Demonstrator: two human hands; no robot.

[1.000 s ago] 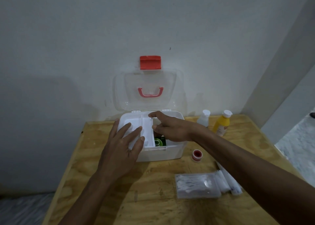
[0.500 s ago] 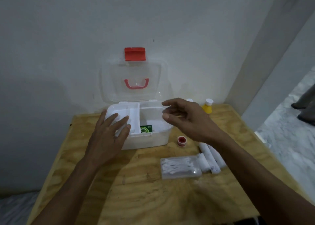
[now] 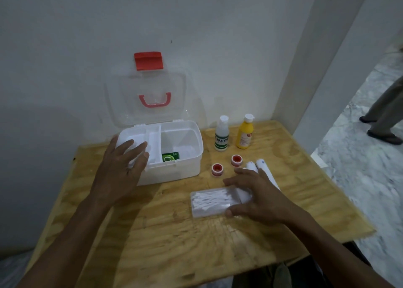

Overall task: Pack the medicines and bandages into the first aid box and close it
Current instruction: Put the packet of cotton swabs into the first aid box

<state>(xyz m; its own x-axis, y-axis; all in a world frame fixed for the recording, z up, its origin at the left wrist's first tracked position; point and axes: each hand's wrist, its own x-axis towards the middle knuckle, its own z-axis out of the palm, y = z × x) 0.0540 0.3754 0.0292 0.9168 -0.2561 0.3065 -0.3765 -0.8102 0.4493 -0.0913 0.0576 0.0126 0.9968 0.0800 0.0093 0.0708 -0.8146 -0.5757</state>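
left hand (image 3: 123, 170) flat, fingers spread, on first aid box (image 3: 174, 170) tray; right hand (image 3: 256, 195) open over cotton swab case (image 3: 209, 201) on counter (image 3: 174, 233).

A plain room in a home or similar building: a bare white wall (image 3: 87, 37), a plywood table (image 3: 174, 233) in the corner, and marble-patterned floor (image 3: 359, 167) at right, where someone's legs (image 3: 386, 113) pass.

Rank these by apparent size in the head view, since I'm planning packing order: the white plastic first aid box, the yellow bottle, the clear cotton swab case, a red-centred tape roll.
1. White plastic first aid box
2. Clear cotton swab case, partly covered by the right hand
3. Yellow bottle, farther away, so this order is unsure
4. Red-centred tape roll
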